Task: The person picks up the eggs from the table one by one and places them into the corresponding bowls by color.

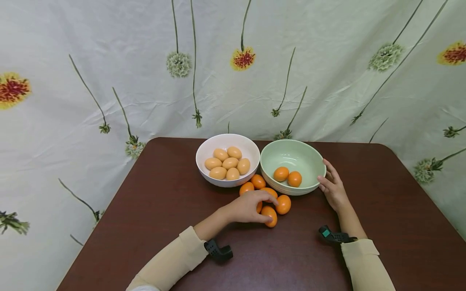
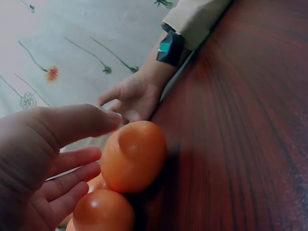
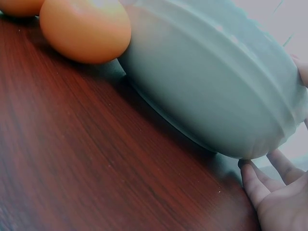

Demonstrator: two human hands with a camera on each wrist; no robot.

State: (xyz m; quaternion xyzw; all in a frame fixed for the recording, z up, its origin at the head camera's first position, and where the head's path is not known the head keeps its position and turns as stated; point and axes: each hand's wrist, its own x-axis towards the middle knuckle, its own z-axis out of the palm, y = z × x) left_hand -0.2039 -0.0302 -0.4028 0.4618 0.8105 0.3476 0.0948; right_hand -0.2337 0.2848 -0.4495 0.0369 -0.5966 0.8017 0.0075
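My left hand (image 1: 249, 207) reaches over a loose group of orange eggs on the table, thumb and fingers spread apart. Its thumb tip is beside the nearest orange egg (image 1: 270, 216); in the left wrist view that orange egg (image 2: 134, 156) lies in front of the gap between thumb and fingers. Whether the thumb touches it I cannot tell. At the right side of the green bowl (image 1: 309, 155), my right hand (image 1: 334, 188) holds the rim, thumb over the edge. In the right wrist view its fingers (image 3: 257, 185) meet the outer wall. Two orange eggs (image 1: 287, 176) lie inside this bowl.
A white bowl (image 1: 204, 155) with several light-brown eggs (image 1: 230, 163) stands left of the green bowl, close against it. More orange eggs (image 1: 283, 204) lie in front of both bowls. The dark wooden table (image 1: 164, 194) ends at a flowered cloth (image 1: 145, 52) behind.
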